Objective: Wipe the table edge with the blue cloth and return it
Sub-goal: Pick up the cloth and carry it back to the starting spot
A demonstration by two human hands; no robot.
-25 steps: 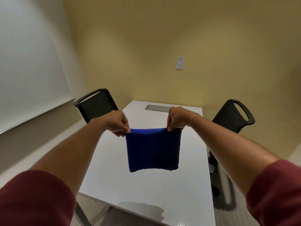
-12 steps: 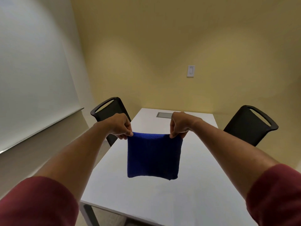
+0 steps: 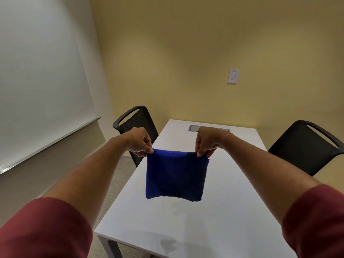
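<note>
A square blue cloth [image 3: 176,175] hangs in the air above the white table [image 3: 232,211], stretched between both hands. My left hand [image 3: 139,141] pinches its upper left corner. My right hand [image 3: 208,141] pinches the upper right corner. The cloth's lower edge hangs free over the middle of the tabletop, apart from the surface. The table's near edge [image 3: 130,243] runs across the bottom of the view, with its left corner and a leg showing.
A black chair [image 3: 135,121] stands at the table's left side and another black chair [image 3: 305,146] at its right. A grey cable hatch [image 3: 193,128] sits at the far end. A whiteboard [image 3: 37,81] covers the left wall; a wall switch [image 3: 233,76] is ahead.
The view has swung to the left and tilted, so the table and chairs sit further right in frame. Both hands keep the cloth stretched out; their grip is unchanged.
</note>
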